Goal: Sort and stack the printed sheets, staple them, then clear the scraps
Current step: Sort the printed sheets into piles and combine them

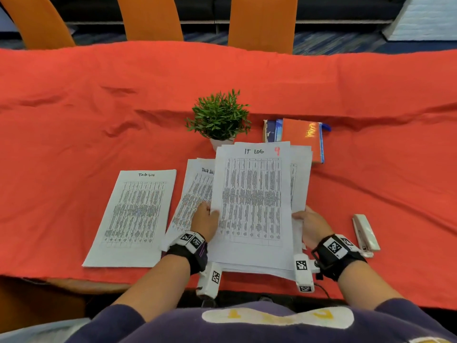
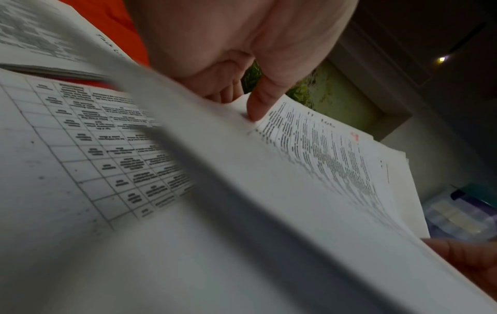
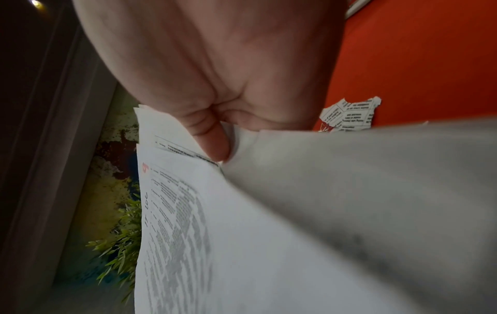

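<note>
I hold a bundle of printed sheets (image 1: 252,201) raised over the red tablecloth; the top sheet reads "IT LOG" with a red 4. My left hand (image 1: 206,220) pinches the bundle's left edge, thumb (image 2: 259,102) on top. On the other side my right hand (image 1: 311,225) grips the right edge, thumb (image 3: 212,140) pressing the paper. A "Task List" stack (image 1: 133,216) lies flat at the left. More Task List sheets (image 1: 191,194) lie partly under the bundle. The white stapler (image 1: 366,232) lies right of my right wrist. A torn printed scrap (image 3: 349,113) lies on the cloth.
A small potted green plant (image 1: 220,118) stands just behind the sheets. Notebooks with an orange cover (image 1: 300,136) lie behind to the right. Orange chairs (image 1: 150,18) stand beyond the table's far edge. The near table edge (image 1: 99,283) is close to my body.
</note>
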{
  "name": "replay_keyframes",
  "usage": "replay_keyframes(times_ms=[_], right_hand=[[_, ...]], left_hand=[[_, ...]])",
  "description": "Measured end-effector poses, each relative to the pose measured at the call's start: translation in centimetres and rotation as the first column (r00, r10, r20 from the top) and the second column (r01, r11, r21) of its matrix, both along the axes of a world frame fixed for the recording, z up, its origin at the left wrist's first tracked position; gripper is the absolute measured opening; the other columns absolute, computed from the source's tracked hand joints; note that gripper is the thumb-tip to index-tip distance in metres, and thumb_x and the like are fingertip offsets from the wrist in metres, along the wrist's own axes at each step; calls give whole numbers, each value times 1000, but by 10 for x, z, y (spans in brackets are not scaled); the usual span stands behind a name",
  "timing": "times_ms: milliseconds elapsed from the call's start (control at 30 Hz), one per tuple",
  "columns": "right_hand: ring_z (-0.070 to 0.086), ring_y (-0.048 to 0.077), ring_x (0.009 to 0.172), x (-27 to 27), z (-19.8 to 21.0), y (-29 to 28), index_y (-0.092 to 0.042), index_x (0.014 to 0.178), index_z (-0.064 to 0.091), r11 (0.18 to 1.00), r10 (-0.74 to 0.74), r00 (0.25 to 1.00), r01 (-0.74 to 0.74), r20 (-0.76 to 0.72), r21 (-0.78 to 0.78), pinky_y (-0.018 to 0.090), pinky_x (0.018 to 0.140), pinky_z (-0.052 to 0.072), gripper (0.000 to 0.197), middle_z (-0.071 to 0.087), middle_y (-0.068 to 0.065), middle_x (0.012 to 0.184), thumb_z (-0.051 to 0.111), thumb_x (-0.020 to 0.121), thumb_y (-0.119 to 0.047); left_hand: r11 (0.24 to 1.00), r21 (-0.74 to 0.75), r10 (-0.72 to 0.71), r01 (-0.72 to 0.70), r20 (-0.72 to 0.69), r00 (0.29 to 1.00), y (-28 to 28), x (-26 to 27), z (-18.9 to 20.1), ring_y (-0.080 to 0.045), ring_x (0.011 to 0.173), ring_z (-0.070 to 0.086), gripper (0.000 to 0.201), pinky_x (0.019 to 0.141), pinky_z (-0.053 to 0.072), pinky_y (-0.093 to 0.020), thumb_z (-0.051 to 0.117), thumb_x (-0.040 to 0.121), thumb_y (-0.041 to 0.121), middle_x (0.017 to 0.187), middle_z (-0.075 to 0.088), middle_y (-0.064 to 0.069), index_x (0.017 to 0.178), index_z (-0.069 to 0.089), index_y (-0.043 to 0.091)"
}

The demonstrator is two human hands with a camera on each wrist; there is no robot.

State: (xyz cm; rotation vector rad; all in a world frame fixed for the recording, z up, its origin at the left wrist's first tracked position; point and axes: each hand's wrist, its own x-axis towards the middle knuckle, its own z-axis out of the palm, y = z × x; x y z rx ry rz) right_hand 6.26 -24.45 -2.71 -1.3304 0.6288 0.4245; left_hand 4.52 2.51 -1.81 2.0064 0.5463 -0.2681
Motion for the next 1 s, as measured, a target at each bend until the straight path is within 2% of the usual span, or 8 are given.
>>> replay_keyframes(times_ms=[67,200,400,533,633,833,900,1000], right_hand=[[69,14,69,-1,2,1,-5,118,58,999,-33,999,32,11,22,26,63,57,28,66,13,99,41,96,-3],[63,22,109,-4,4,1,-17,127,56,978,-51,998,55,-23,203,36,93,47,42,68,6,121,49,94,-43],[63,34,108,-7,-7,-1,-12,123,54,991,136,989,-136,50,2,52,96,47,39,64,17,121,44,93,10],[62,37,109,-8,-18,-16,-7,134,47,996,82,997,-82,-4,-47,53,96,47,44,62,19,124,45,92,9],[62,35,104,-12,-16,-25,-5,131,47,998,46,998,-47,-30,-48,47,86,51,40,62,18,120,42,93,9],[62,32,94,-14,-14,-32,-2,132,45,999,4,1000,-5,-26,-48,43,79,56,41,64,14,107,40,93,10],[63,29,92,-14,-10,-31,-4,132,46,999,13,1000,-13,-22,-35,32,65,60,41,64,12,106,40,94,10],[64,28,91,-13,-8,-29,-4,134,45,999,9,1000,-9,-15,-31,31,62,60,42,65,12,106,41,94,9]], left_hand=[[999,-39,-25,25,-5,1000,-5,0,1,-20,83,59,11,72,48,-31,49,95,11,99,61,-5,106,48,13],[998,-7,-61,62,24,998,-11,3,-1,-17,85,59,17,70,49,-25,50,94,6,105,60,-6,107,44,13],[999,-28,-22,24,52,998,-7,8,-9,-13,77,55,36,70,48,-25,63,89,13,91,55,2,120,43,12],[930,367,20,0,-51,999,36,9,-30,-26,116,52,47,96,45,-39,64,89,21,128,51,-10,130,46,9],[838,544,79,55,-220,972,66,3,-46,-30,126,41,54,100,40,-39,60,89,19,138,40,-15,137,38,6],[775,622,37,111,-220,975,76,-2,-60,-30,115,50,49,95,46,-39,62,85,12,126,50,-15,129,41,5],[812,580,40,67,-169,985,76,-1,-61,-32,105,58,34,88,50,-41,56,86,5,115,58,-17,119,47,2],[874,485,94,-41,-85,992,73,-1,-55,-34,86,65,15,68,51,-36,49,92,3,95,65,-19,106,52,-1]])
